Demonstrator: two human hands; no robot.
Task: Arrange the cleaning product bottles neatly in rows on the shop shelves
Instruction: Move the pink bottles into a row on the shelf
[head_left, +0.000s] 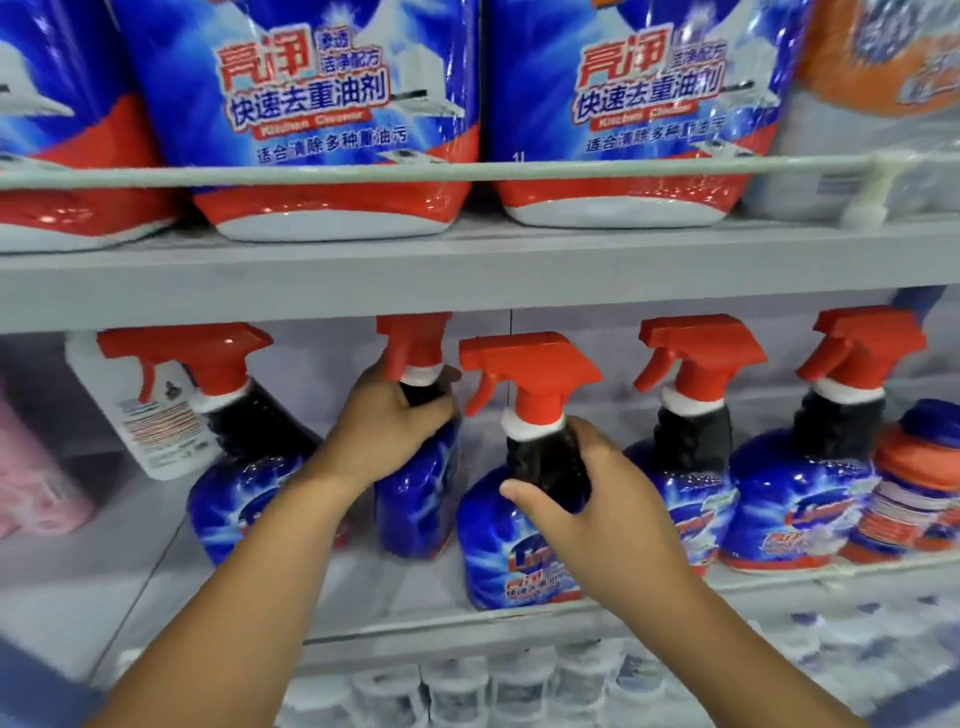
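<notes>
Seemingly midway: two spray bottles (519, 519) (415, 493) on the middle shelf (467, 275) are gripped at their necks by the left hand (389, 421) and right hand (587, 499); the leftmost bottle (234, 467) is still tilted and unaligned.

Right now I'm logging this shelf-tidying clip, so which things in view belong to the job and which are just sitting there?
In the job:
- left hand gripping the neck of one spray bottle
- right hand gripping the neck of the front spray bottle
- the other spray bottles in that row

Just there:
- big refill jugs on the upper shelf
- pink packs far left
- orange-capped bottle far right
</notes>
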